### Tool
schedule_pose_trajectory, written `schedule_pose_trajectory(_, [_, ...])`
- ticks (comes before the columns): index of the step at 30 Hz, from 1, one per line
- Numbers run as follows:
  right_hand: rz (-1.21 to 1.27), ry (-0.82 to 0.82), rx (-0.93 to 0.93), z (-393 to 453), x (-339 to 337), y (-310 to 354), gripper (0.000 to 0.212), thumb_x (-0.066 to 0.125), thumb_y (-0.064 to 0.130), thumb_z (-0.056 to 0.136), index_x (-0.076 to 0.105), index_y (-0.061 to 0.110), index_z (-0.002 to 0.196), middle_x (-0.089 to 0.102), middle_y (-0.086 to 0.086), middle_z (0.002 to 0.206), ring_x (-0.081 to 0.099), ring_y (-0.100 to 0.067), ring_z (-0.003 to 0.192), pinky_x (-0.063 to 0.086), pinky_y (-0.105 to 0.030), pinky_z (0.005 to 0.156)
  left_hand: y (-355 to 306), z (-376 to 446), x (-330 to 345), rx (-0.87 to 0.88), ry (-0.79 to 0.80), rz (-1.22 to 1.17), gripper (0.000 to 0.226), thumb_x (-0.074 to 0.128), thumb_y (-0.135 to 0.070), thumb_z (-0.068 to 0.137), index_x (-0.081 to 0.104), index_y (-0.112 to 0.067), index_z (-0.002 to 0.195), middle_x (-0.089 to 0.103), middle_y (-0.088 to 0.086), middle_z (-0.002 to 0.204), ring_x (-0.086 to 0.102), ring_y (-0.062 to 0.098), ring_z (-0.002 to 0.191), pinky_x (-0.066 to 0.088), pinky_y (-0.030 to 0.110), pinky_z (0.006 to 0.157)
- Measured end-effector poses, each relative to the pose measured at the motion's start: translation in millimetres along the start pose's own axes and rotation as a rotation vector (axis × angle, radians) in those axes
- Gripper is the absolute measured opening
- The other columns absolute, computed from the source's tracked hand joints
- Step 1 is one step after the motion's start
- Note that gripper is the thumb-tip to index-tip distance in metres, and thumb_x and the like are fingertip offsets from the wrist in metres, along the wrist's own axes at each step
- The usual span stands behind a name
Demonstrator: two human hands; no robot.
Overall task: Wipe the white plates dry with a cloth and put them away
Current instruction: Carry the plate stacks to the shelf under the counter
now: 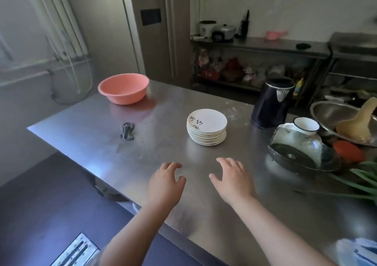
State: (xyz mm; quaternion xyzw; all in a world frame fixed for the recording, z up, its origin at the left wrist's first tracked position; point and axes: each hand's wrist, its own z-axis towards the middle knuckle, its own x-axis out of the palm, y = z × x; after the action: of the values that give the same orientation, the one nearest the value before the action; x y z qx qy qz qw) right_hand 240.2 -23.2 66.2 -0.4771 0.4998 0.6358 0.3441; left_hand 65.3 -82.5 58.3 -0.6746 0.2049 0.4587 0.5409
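Observation:
A stack of several small white plates stands in the middle of the steel table; the top plate carries dark brush-like marks. A crumpled dark grey cloth lies on the table well to the left of the stack. My left hand and my right hand hover side by side over the table, nearer to me than the plates. Both have relaxed, slightly bent fingers and hold nothing.
A pink basin sits at the table's far left. To the right are a dark kettle, a metal pan with a glass lid, a white cup, a steel bowl and green onions. A shelf unit lines the back wall.

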Motion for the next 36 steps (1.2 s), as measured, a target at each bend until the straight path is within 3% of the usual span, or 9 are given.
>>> schedule_pose_trajectory(6, [0.043, -0.049, 0.157, 37, 8, 41, 0.052, 0.050, 0.047, 0.093, 0.039, 0.029, 0.140, 0.046, 0.007, 0.138, 0.038, -0.019, 0.128, 0.038, -0.035, 0.101, 20, 79, -27, 0.106, 0.023, -0.031, 0.039, 0.055, -0.026, 0.091, 0.057, -0.029, 0.130, 0.051, -0.008, 0.139, 0.055, 0.019, 0.116, 0.044, 0.032, 0.096])
schedule_pose_trajectory(13, [-0.014, -0.064, 0.260, 86, 13, 37, 0.048, 0.049, 0.047, 0.093, 0.041, 0.030, 0.137, 0.047, 0.007, 0.136, 0.039, -0.020, 0.126, 0.037, -0.034, 0.099, 12, 144, -18, 0.227, 0.075, -0.025, 0.040, 0.056, -0.026, 0.090, 0.057, -0.029, 0.130, 0.051, -0.010, 0.137, 0.058, 0.018, 0.109, 0.044, 0.031, 0.094])
schedule_pose_trajectory(22, [0.039, -0.114, 0.303, 161, 24, 8, 0.047, 0.051, 0.045, 0.092, 0.044, 0.032, 0.136, 0.050, 0.009, 0.132, 0.043, -0.020, 0.121, 0.038, -0.032, 0.095, -9, 228, 9, 0.228, 0.125, -0.006, 0.042, 0.054, -0.026, 0.092, 0.054, -0.031, 0.134, 0.049, -0.010, 0.140, 0.056, 0.017, 0.114, 0.044, 0.030, 0.090])
schedule_pose_trajectory(31, [0.100, -0.097, 0.412, 223, 44, -16, 0.057, 0.050, 0.049, 0.093, 0.033, 0.031, 0.145, 0.042, 0.009, 0.143, 0.038, -0.020, 0.129, 0.034, -0.032, 0.103, -4, 306, 40, 0.227, 0.213, -0.033, 0.046, 0.054, -0.027, 0.093, 0.048, -0.033, 0.138, 0.045, -0.011, 0.144, 0.055, 0.017, 0.116, 0.045, 0.030, 0.086])
schedule_pose_trajectory(36, [0.263, -0.090, 0.442, 246, 66, -32, 0.064, 0.057, 0.045, 0.090, 0.031, 0.030, 0.146, 0.039, 0.011, 0.146, 0.035, -0.017, 0.131, 0.037, -0.034, 0.102, 12, 345, 66, 0.253, 0.318, -0.102, 0.045, 0.053, -0.035, 0.095, 0.043, -0.035, 0.139, 0.044, -0.012, 0.143, 0.056, 0.019, 0.115, 0.044, 0.032, 0.084])
